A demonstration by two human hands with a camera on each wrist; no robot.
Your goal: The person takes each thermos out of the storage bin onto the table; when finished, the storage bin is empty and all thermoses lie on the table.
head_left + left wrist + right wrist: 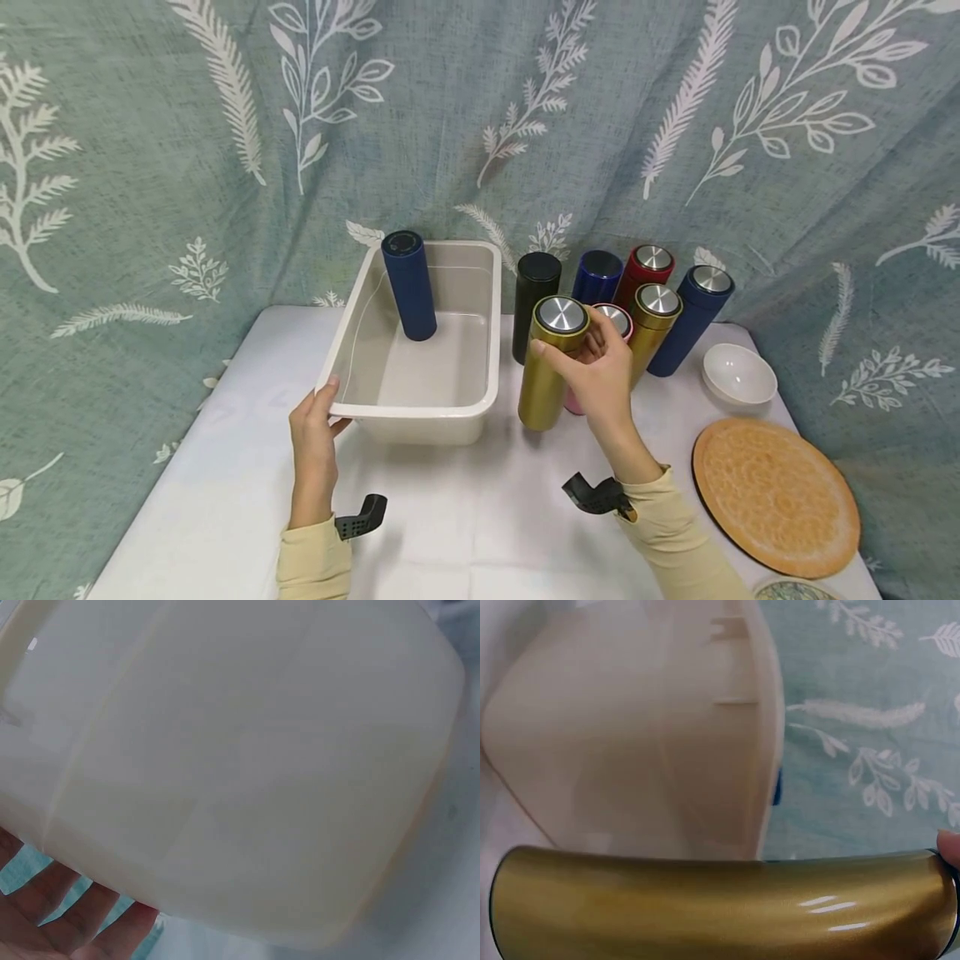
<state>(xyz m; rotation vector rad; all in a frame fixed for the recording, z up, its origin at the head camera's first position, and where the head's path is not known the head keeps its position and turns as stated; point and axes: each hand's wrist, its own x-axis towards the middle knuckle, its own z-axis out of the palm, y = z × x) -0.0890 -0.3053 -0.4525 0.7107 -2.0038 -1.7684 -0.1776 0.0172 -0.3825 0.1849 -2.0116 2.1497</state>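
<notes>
A light beige plastic bin [491, 350] has a dark blue thermos flask [411, 287] standing in it, leaning on its left wall. My left hand [313, 433] grips the rim at the near left corner; its fingers [90, 911] lie along the bin's outside in the left wrist view. Just right of the bin, my right hand [603, 375] holds a gold thermos flask [545, 383] near its silver-topped lid. That flask is slightly tilted; whether its base touches the table I cannot tell. In the right wrist view the gold flask [720, 904] spans the bottom, a fingertip at its right end.
Behind my right hand stand several flasks: black [534, 308], shiny blue [596, 279], red [647, 271], gold [651, 333], dark blue [688, 325] and a partly hidden pink one [573, 403]. A white bowl [738, 375] and a round orange board [776, 496] lie farther right.
</notes>
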